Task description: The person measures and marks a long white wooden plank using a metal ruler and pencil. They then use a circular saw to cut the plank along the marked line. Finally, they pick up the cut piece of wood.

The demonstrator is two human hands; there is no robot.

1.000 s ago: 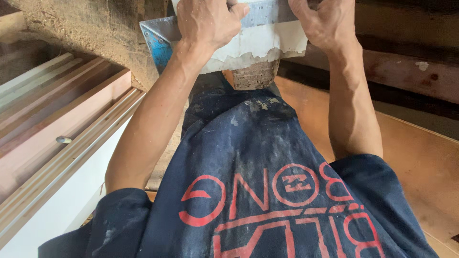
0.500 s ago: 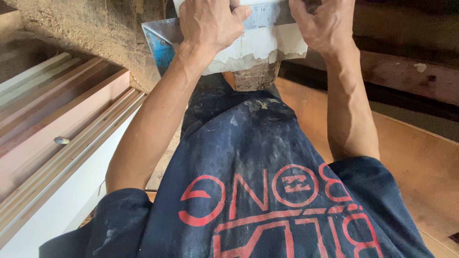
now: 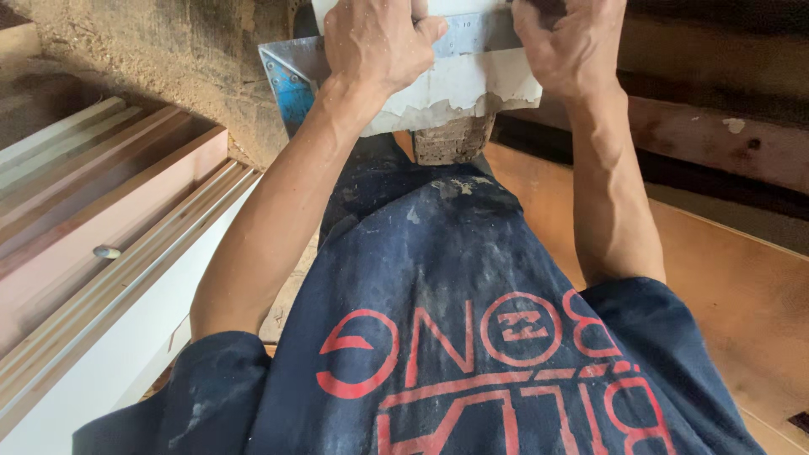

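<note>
**Two hands on a white board**

The left hand [image 3: 375, 42] and the right hand [image 3: 573, 46] both curl tight around a white board [image 3: 459, 88] at the top of the view. A metal ruler [image 3: 295, 72] with a blue corner lies along it. The board's lower edge is chipped. Pale planks [image 3: 109, 244] crowd the left side. A brown floor [image 3: 733, 286] lies open on the right.

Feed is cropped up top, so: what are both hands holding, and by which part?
Both hands grip a wide metal blade coated in white plaster: left hand on its left upper edge, right hand on its right.
</note>
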